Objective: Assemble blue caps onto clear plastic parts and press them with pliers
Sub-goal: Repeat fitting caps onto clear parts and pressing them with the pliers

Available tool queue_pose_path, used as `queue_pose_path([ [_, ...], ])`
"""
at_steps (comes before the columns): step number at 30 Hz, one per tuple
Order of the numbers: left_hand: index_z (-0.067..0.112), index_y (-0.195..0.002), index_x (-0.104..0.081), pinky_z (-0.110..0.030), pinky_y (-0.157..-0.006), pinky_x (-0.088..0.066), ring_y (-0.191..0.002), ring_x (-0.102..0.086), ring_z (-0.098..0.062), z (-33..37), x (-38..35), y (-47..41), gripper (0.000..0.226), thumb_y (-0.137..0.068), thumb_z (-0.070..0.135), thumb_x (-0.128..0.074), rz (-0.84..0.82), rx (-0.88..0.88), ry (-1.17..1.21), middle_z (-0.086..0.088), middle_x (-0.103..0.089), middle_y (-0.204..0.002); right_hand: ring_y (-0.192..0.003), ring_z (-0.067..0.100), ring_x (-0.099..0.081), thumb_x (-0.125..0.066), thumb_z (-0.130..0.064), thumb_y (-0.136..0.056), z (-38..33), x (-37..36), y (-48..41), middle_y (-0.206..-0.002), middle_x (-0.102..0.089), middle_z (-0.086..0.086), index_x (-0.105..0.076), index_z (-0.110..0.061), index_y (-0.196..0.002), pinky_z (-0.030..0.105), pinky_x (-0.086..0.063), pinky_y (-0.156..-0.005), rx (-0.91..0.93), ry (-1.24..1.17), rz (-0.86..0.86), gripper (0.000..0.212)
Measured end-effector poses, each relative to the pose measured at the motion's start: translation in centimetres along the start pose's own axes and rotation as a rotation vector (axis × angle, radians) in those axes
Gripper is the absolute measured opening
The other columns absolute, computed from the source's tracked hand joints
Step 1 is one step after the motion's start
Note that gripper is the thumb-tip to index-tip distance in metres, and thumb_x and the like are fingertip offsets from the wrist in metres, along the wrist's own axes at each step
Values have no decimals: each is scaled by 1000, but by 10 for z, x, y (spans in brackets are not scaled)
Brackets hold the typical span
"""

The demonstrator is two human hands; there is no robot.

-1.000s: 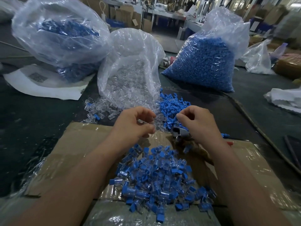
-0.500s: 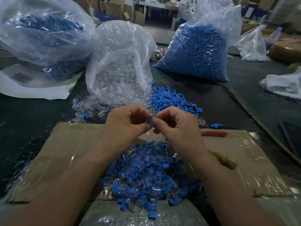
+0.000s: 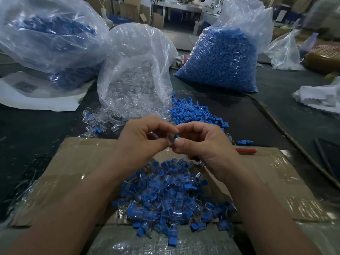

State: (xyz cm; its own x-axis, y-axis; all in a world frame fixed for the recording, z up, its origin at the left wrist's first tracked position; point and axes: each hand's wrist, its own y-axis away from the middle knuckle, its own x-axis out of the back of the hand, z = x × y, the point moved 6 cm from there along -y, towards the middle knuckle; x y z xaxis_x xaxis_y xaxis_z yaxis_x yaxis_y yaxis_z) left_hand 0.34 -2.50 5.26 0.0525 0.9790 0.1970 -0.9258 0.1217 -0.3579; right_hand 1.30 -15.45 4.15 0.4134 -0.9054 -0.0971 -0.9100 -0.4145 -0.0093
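My left hand point(image 3: 139, 140) pinches a clear plastic part point(image 3: 170, 141) between thumb and fingers. My right hand point(image 3: 204, 144) pinches a small blue cap point(image 3: 177, 136) against that part, fingertips of both hands meeting above the cardboard sheet point(image 3: 73, 162). A red pliers handle point(image 3: 246, 150) pokes out from behind my right hand; the jaws are hidden. Below my hands lies a heap of assembled blue-and-clear pieces point(image 3: 169, 197). Loose blue caps point(image 3: 195, 113) and loose clear parts point(image 3: 103, 120) lie just beyond my hands.
An open bag of clear parts point(image 3: 136, 70) stands ahead, a full bag of blue caps point(image 3: 224, 57) to its right, another bag point(image 3: 49, 34) at far left. White paper point(image 3: 36, 96) lies left, white cloth point(image 3: 320, 96) right. A dark cord point(image 3: 287, 133) runs down the right side.
My hands came together from the loose piles, right hand bringing a blue cap to the clear part in my left. They now hold the two pieces pressed together, nearly still.
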Motion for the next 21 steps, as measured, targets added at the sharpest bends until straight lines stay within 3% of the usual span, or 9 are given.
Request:
queue_pose_path([
  [2,25,-77,-69,-17,-59,-51,-63,-62,-3,-5,1,0,31,-70,-5,-68,6,74,111,7,-67,-68,-72,14,-68,-74,-16,-52,-2,3,0,-78,-72,4,-66,-11,-85,19,-53,-64,36,-24,54,34],
  [6,12,-76,-65,-18,-55,-52,-57,-64,-12,-3,-1,1,13,-64,12,-68,-17,133,244,-3,-69,-65,-70,14,-68,-73,-17,-52,-4,3,0,-75,-72,3,-65,-11,-86,19,-52,-63,74,-8,88,35],
  [9,9,-74,-65,-18,-52,-51,-53,-64,-11,-3,-1,3,12,-63,12,-69,30,143,229,-4,-68,-60,-71,13,-69,-71,-19,-55,-3,0,1,-75,-72,1,-65,-11,-86,18,-52,-63,82,50,76,32],
  [12,7,-72,-66,-18,-49,-51,-49,-62,-11,-5,-2,1,10,-72,-3,-68,54,184,211,-5,-66,-56,-72,7,-68,-73,-18,-58,-6,0,2,-76,-71,-6,-66,-17,-84,13,-50,-63,161,153,115,27],
  [15,7,-68,-65,-19,-45,-49,-44,-58,-11,-9,0,0,17,-74,-9,-63,85,237,242,-5,-63,-51,-69,1,-66,-73,-3,-67,-10,-5,4,-74,-70,-13,-66,-22,-84,9,-47,-59,310,258,109,27],
  [19,11,-61,-68,-21,-45,-50,-45,-60,-14,-11,-1,0,20,-70,-6,-66,60,282,281,-7,-64,-52,-70,-2,-64,-72,0,-70,-13,-4,6,-75,-69,-18,-66,-27,-84,8,-47,-60,408,338,123,31],
  [21,11,-59,-70,-21,-45,-50,-46,-61,-15,-12,-1,1,11,-63,1,-69,33,304,301,-8,-65,-54,-72,-1,-65,-73,-3,-69,-14,-3,7,-75,-68,-20,-66,-29,-83,11,-48,-64,436,378,137,30],
])
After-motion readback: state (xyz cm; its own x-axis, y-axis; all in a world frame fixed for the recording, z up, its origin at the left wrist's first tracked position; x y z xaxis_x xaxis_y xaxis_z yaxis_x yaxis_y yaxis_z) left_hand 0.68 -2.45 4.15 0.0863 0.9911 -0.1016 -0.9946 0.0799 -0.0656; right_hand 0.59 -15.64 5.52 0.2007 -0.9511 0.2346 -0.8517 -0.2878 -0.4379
